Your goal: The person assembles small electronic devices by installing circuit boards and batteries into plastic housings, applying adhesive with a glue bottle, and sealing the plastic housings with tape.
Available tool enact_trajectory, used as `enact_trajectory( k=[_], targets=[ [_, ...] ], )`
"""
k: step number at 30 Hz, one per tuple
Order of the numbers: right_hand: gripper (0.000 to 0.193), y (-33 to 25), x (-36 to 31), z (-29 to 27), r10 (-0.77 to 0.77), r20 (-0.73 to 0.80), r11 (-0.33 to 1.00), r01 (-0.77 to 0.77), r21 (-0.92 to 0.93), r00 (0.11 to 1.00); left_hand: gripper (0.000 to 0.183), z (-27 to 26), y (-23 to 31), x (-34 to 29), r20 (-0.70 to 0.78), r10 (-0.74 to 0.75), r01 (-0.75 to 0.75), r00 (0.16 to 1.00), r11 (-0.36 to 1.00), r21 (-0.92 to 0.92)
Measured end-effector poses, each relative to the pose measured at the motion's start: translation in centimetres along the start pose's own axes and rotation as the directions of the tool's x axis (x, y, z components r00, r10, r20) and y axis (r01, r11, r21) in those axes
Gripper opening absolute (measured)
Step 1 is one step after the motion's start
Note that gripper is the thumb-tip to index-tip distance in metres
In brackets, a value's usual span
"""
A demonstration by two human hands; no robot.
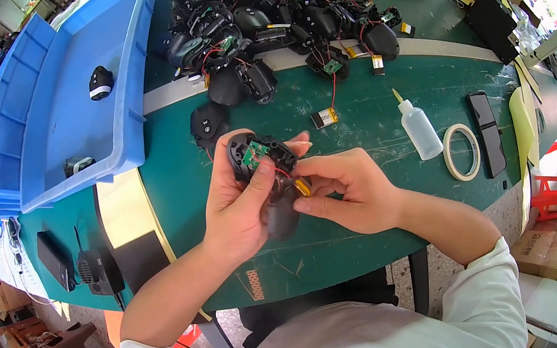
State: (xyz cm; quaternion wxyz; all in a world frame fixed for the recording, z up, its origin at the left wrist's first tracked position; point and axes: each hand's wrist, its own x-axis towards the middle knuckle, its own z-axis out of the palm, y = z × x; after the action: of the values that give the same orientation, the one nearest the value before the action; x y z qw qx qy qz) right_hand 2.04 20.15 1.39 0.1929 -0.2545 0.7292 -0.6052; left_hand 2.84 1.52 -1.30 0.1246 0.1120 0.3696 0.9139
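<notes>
My left hand (pixel 241 211) is closed around an opened black plastic housing (pixel 239 159), rounded like a computer mouse. Its thumb presses near a green circuit board (pixel 255 151) inside, and red wires run out from there. Between the thumb and fingers of my right hand (pixel 348 189) is a small battery (pixel 303 186) with yellow tape, close to the housing's lower edge. A dark, smooth shell piece (pixel 282 217) hangs below, between my hands; how it joins the housing is hidden. Just beyond my left hand, a black shell (pixel 209 123) lies on the green table (pixel 382 252).
A heap of similar opened housings (pixel 256 17) with wires covers the far side. One loose battery (pixel 325 118) lies nearer. To the right are a squeeze bottle (pixel 420 129), a tape roll (pixel 462 152) and a phone (pixel 486 134). Blue bins (pixel 128 88) stand at left.
</notes>
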Motion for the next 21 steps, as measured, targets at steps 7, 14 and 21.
enact_trajectory(
  k=[7, 14, 21],
  targets=[
    [0.028, 0.3, -0.2, -0.8, -0.473, -0.208, 0.764, 0.281, -0.581, 0.856, 0.047, 1.0, 0.6, -0.2, -0.067, 0.083, -0.04, 0.994, 0.87, 0.491],
    [0.03, 0.1, 0.3, -0.2, -0.493, -0.225, 0.755, 0.285, -0.591, 0.84, 0.036, 0.1, 1.3, -0.4, -0.002, -0.113, 0.097, 0.994, 0.845, 0.526],
    [0.031, 0.6, 0.6, -1.7, -0.675, -0.033, 0.562, 0.485, -0.67, 0.737, 0.027, 0.7, 2.3, 0.1, -0.145, -0.248, 0.253, 0.958, 0.967, 0.013]
  ],
)
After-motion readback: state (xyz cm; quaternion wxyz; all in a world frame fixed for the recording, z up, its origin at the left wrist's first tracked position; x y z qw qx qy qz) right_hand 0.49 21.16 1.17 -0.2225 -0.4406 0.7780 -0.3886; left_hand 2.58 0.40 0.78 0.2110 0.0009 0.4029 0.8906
